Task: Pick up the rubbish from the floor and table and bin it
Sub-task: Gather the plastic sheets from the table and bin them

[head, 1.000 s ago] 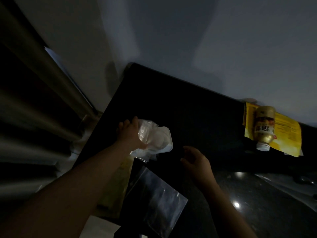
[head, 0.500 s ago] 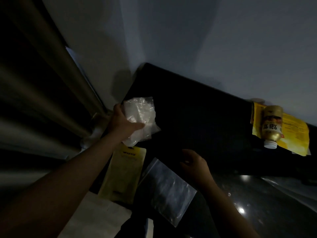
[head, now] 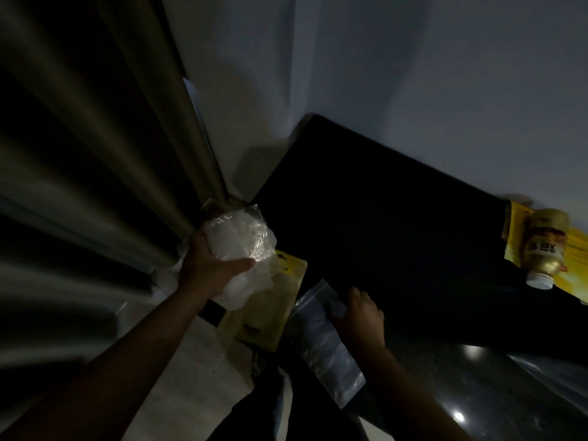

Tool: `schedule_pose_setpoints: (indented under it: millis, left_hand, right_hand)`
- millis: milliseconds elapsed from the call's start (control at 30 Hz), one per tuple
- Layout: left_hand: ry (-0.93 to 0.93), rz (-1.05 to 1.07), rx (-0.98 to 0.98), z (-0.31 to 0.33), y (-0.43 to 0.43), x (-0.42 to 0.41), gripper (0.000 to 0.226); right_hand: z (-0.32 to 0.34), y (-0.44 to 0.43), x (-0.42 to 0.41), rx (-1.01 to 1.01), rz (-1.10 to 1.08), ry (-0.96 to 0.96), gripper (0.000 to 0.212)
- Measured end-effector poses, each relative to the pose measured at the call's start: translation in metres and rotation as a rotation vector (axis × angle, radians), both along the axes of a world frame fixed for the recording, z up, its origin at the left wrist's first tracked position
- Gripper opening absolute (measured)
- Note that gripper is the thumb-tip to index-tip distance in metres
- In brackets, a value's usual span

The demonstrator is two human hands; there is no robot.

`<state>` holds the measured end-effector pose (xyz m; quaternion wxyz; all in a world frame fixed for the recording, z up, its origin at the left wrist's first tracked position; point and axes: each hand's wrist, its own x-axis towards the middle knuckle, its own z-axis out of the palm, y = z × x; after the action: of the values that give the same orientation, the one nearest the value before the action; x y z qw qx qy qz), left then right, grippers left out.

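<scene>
The left hand (head: 206,268) clamps a crumpled wrapper (head: 241,240), held left of the desk (head: 381,218), probably for binning. The right hand (head: 359,316) rests on a clear bag (head: 324,345), likely next; its grip is unclear.

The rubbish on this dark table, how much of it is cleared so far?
Nothing shows as binned; no bin is in view. In hand: the left hand grips a crumpled plastic wrapper, and the right hand touches a clear bag. Left: a yellow packet, plus a bottle lying on yellow paper.
</scene>
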<state>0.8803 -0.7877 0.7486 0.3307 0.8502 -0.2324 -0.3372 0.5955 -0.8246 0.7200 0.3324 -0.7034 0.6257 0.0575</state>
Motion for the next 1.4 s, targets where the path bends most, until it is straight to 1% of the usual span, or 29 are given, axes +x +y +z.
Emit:
schedule_pose_setpoints:
  millis: [67,100,200,300,433,500,567,633,733,867,1000,1067,1133,1167,1200,1267,1333,1400]
  left_hand:
    - [0.002,0.020,-0.005,0.002,0.009,0.004,0.116]
    - [0.009,0.025,-0.016,0.002,0.013,0.006,0.113]
    - [0.025,0.037,-0.047,0.003,0.022,0.011,0.110]
    - [0.055,0.040,-0.068,0.003,0.025,0.014,0.110]
    - [0.071,0.070,-0.102,0.001,0.021,0.012,0.112]
    - [0.088,0.073,-0.128,0.001,0.017,0.011,0.112]
    - [0.098,0.064,-0.154,0.001,0.014,0.011,0.110]
    - [0.100,0.067,-0.169,0.002,0.011,0.013,0.113]
    - [0.086,0.091,-0.166,0.005,0.011,0.019,0.114]
    - [0.063,0.128,-0.187,0.008,0.017,0.028,0.107]
    - [0.050,0.161,-0.198,0.013,0.026,0.037,0.102]
    - [0.043,0.186,-0.195,0.014,0.032,0.042,0.102]
    - [0.045,0.200,-0.181,0.014,0.037,0.047,0.105]
    - [0.054,0.201,-0.176,0.013,0.041,0.049,0.106]
    - [0.061,0.201,-0.171,0.012,0.043,0.050,0.108]
    - [0.062,0.215,-0.157,0.009,0.049,0.053,0.111]
    - [0.079,0.227,-0.141,0.006,0.053,0.054,0.115]
    - [0.080,0.231,-0.133,0.004,0.055,0.055,0.114]
  right_hand:
    - [0.002,-0.003,-0.001,0.049,-0.033,-0.030,0.028]
    - [0.004,-0.003,-0.002,0.043,-0.040,-0.022,0.024]
    - [0.016,-0.010,-0.007,0.007,-0.077,-0.022,0.021]
    - [0.035,-0.019,-0.018,0.033,-0.195,-0.130,0.013]
    - [0.055,-0.028,-0.021,-0.056,-0.237,-0.209,0.006]
    - [0.064,-0.033,-0.016,-0.133,-0.245,-0.267,0.005]
    - [0.074,-0.037,-0.009,-0.172,-0.274,-0.367,0.005]
    - [0.084,-0.040,0.001,-0.192,-0.285,-0.454,0.010]
    - [0.093,-0.040,0.020,-0.222,-0.303,-0.515,0.016]
    - [0.090,-0.032,0.047,-0.172,-0.290,-0.508,0.017]
    - [0.072,-0.022,0.073,-0.130,-0.268,-0.471,0.010]
    - [0.060,-0.015,0.086,-0.043,-0.299,-0.505,0.012]
    - [0.049,-0.009,0.095,0.068,-0.347,-0.571,0.008]
    - [0.045,-0.006,0.099,0.087,-0.345,-0.544,0.007]
    - [0.040,-0.005,0.102,0.069,-0.305,-0.461,0.017]
    - [0.029,-0.002,0.104,-0.031,-0.165,-0.288,0.053]
    - [0.023,0.004,0.107,-0.138,-0.052,-0.224,0.086]
    - [0.016,0.008,0.112,-0.154,0.066,-0.173,0.107]
